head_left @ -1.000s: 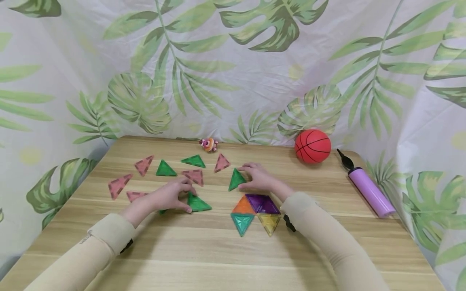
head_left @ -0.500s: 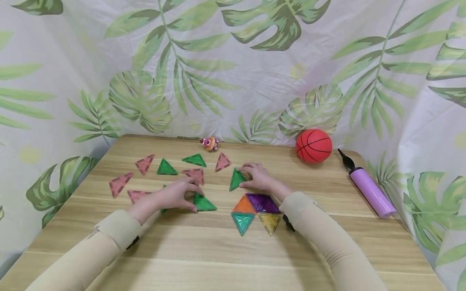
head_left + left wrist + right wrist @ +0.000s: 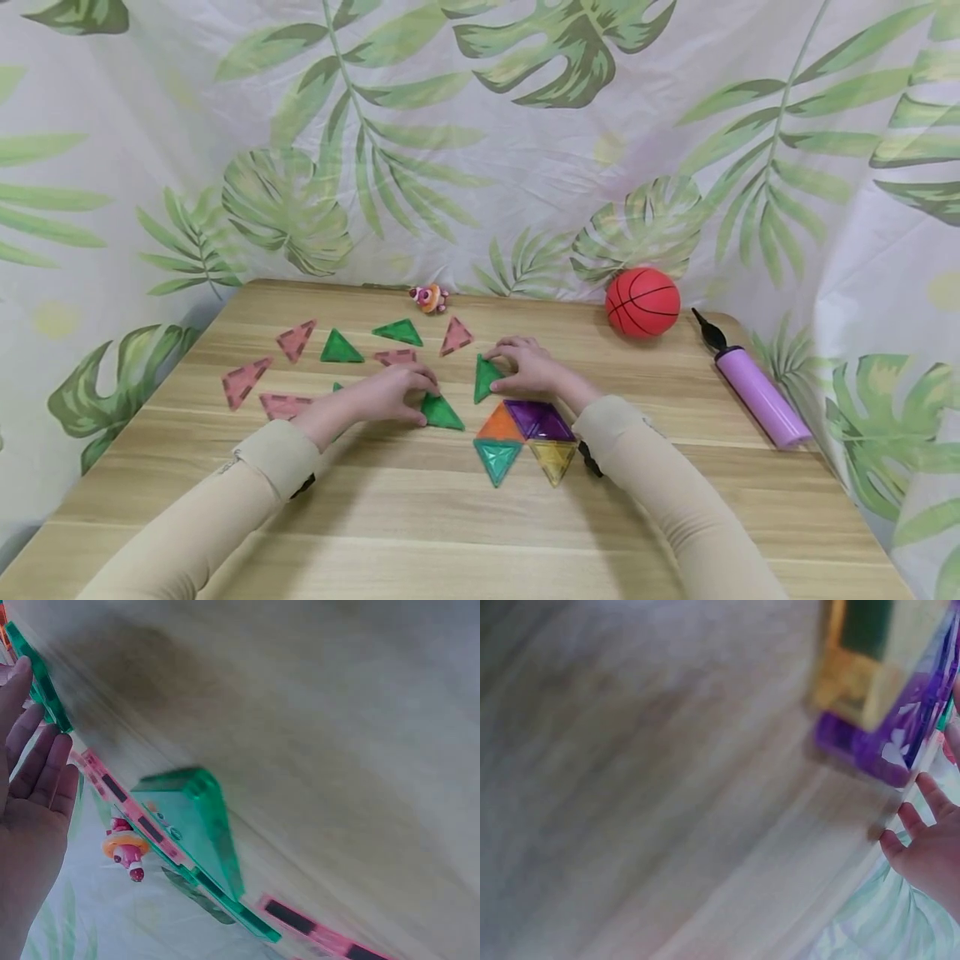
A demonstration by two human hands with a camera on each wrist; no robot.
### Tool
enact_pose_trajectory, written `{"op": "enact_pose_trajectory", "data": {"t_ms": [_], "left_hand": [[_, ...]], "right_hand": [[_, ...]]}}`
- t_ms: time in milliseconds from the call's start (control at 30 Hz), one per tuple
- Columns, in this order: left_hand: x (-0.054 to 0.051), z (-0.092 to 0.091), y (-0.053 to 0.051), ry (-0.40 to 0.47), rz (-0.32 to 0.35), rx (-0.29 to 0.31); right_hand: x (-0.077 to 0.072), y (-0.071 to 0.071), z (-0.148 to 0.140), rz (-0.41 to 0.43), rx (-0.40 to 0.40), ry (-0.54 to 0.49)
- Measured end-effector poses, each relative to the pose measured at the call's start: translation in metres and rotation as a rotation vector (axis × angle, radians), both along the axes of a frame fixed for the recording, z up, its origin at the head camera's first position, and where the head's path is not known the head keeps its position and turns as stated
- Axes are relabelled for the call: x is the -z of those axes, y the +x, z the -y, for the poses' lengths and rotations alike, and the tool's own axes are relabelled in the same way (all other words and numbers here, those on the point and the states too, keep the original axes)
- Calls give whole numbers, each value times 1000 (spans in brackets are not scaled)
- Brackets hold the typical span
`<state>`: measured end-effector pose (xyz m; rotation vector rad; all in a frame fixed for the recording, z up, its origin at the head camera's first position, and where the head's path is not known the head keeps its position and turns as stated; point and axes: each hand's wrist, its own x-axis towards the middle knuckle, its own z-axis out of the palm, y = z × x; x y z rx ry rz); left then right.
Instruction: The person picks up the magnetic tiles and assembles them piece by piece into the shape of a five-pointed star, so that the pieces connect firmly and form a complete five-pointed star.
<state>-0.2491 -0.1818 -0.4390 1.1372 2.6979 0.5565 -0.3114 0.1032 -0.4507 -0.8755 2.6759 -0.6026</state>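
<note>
In the head view my left hand (image 3: 390, 395) pinches a green triangular tile (image 3: 442, 412) that lies on the table, thumb at its near left side. Further right, my right hand (image 3: 527, 367) pinches a second green triangle (image 3: 486, 377) between thumb and fingers. Just below it lies a joined group of an orange tile (image 3: 501, 423), purple tiles (image 3: 551, 422), a teal tile (image 3: 497, 460) and a yellow tile (image 3: 553, 460). The left wrist view shows my left hand (image 3: 34, 780) with fingertips against a green tile (image 3: 41, 686); the right wrist view shows my right hand (image 3: 930, 851) partly, beyond blurred tiles.
Pink triangles (image 3: 245, 383) and other green triangles (image 3: 341, 347) lie loose on the left half of the wooden table (image 3: 420, 533). At the back are a small toy figure (image 3: 430, 298) and a red ball (image 3: 642, 302); a purple pump (image 3: 761, 396) lies at the right edge.
My left hand has slid its green triangle to the right, nearer the joined group. The triangle at my right hand has turned slightly and shifted a little toward me.
</note>
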Motion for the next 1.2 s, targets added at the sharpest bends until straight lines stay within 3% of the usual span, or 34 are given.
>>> {"op": "enact_pose_trajectory", "data": {"t_ms": [567, 933, 1200], "left_hand": [[3, -16, -25, -1, -47, 14], [8, -21, -33, 57, 13, -9], [10, -21, -38, 83, 7, -38]], "right_hand": [[-5, 1, 6, 13, -59, 66], [-6, -2, 1, 13, -128, 93], [-1, -5, 0, -4, -134, 115]]}}
